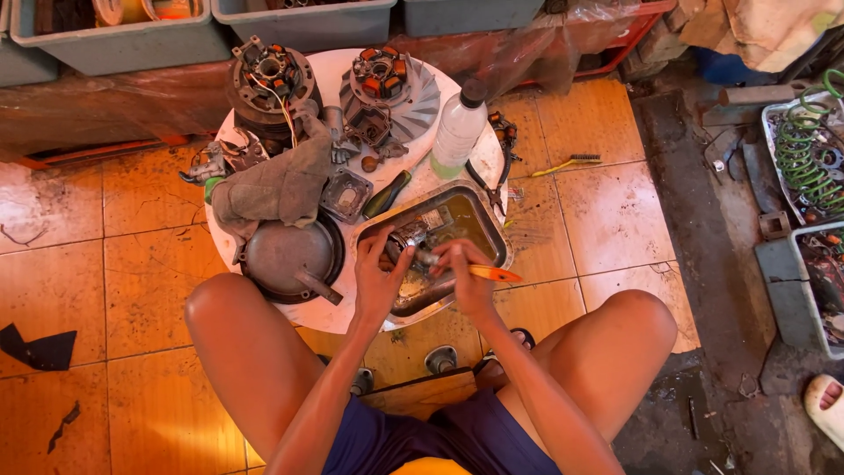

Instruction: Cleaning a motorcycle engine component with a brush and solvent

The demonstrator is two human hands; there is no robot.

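Observation:
My left hand (380, 280) grips a small grimy metal engine part (406, 237) over a steel tray (479, 211) of dirty liquid. My right hand (466, 277) holds an orange-handled brush (494, 274) against that part. Both hands hover above the near half of the tray, which rests on a round white table (334, 75) between my knees.
On the table lie a grey rag (281, 180), a round metal cover (286, 255), two stator assemblies (268, 75), a finned wheel (391, 88), a plastic bottle (459, 127) and a green-handled screwdriver (387, 193). Grey bins (114, 40) stand behind. Green coiled hose (804, 149) fills a tray at right.

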